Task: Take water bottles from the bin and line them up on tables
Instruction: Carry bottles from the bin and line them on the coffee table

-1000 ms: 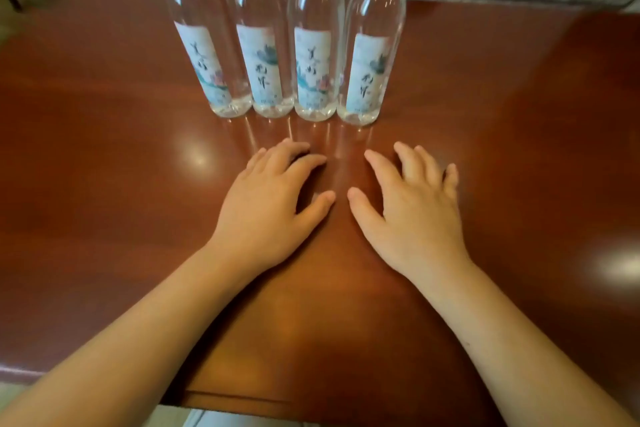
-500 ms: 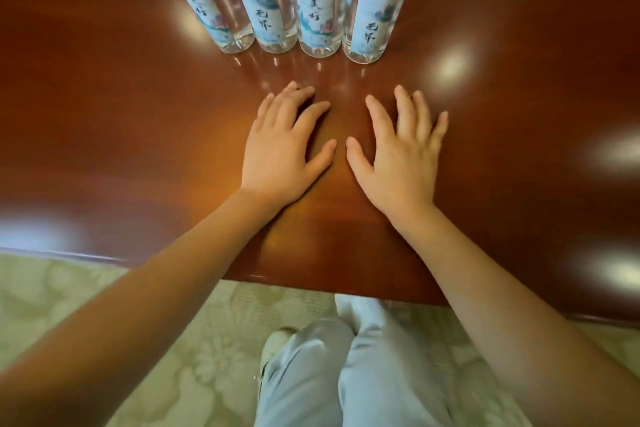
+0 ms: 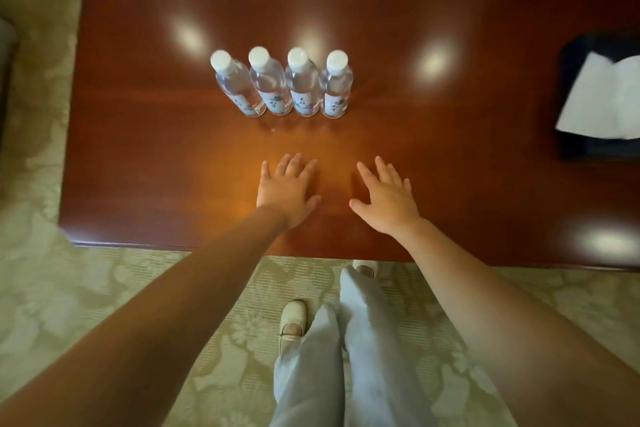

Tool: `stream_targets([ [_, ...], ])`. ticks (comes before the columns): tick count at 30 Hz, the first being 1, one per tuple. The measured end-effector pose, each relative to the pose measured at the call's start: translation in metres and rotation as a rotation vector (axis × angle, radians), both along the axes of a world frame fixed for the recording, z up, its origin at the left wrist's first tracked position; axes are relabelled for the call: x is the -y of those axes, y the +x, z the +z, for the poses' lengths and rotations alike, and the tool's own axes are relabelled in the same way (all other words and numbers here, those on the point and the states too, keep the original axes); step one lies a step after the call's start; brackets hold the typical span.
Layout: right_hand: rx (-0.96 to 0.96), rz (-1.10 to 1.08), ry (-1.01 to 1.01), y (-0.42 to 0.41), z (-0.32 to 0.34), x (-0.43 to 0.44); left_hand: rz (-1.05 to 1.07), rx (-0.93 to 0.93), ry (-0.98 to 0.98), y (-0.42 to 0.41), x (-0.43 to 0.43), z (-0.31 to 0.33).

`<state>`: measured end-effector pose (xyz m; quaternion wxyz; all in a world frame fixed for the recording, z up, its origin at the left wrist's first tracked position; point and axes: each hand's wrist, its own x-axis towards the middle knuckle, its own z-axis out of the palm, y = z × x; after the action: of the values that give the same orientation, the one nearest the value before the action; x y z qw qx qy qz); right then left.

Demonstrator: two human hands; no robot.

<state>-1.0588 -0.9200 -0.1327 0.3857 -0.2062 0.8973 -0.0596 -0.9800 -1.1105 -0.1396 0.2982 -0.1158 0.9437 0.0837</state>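
Note:
Several clear water bottles (image 3: pixel 282 85) with white caps and pale printed labels stand upright in a tight side-by-side row on the glossy red-brown table (image 3: pixel 145 156). In front of the row, nearer to me, my left hand (image 3: pixel 289 192) lies flat on the tabletop with its fingers spread. My right hand (image 3: pixel 388 196) lies the same way a little to the right, fingers straight. Neither hand holds anything, and both are well apart from the bottles. No bin is in view.
A dark tray with white folded paper (image 3: pixel 602 97) sits at the table's right edge. Patterned pale-green carpet (image 3: pixel 69 288) surrounds the table. My legs in light trousers and cream shoes (image 3: pixel 292 319) stand at the table's front edge.
The camera has risen and pulled back, so the whole table and the floor now show. My hands have drifted a little further apart. The bottles have not moved.

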Motion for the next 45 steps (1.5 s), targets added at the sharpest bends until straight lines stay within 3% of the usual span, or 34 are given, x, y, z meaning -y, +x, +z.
stream_targets([
  [10,-0.186,-0.198,-0.070,0.078,0.199,-0.045,-0.135,-0.134,0.014,0.044,-0.026,0.199],
  [16,-0.339,-0.431,-0.117,0.146,0.271,-0.074,-0.309,-0.250,0.038,0.077,-0.048,0.270],
  [31,-0.565,-1.008,-0.063,0.344,0.331,-0.198,-0.823,-0.397,0.224,0.164,-0.197,0.348],
  [45,-0.643,-1.406,0.131,0.664,0.365,-0.273,-1.264,-0.406,0.317,0.408,-0.344,0.369],
])
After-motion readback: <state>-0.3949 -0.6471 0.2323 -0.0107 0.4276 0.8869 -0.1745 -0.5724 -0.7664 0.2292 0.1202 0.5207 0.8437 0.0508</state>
